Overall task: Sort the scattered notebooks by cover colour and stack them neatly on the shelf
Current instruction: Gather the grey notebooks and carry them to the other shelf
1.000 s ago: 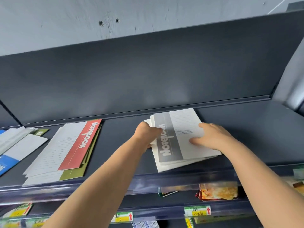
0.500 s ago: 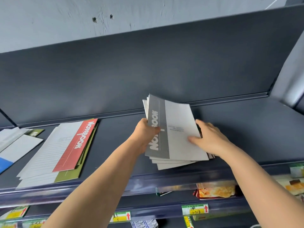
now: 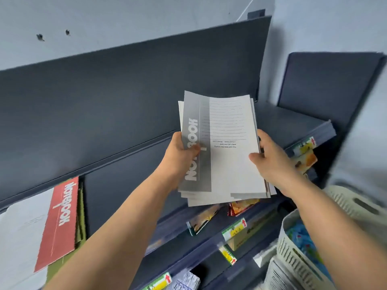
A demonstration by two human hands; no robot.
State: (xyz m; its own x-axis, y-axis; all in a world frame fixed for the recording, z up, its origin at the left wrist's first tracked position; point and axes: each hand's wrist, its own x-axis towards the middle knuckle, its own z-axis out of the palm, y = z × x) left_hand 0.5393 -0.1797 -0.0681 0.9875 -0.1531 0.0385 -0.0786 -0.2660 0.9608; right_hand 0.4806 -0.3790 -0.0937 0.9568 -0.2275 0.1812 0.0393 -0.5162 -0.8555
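Grey-banded notebooks (image 3: 228, 164) form a loose stack held in the air between both hands, tilted up towards the camera and off the dark shelf (image 3: 125, 185). The left hand (image 3: 178, 152) grips the stack's left edge, thumb pressed on the grey band with the word NOTEBOOK. The right hand (image 3: 270, 158) curls round the right edge, thumb on the white lined cover. At the far left of the shelf, a red notebook (image 3: 60, 222) lies on top of a green notebook (image 3: 80, 216). A pale slatted basket (image 3: 293, 254) stands at lower right.
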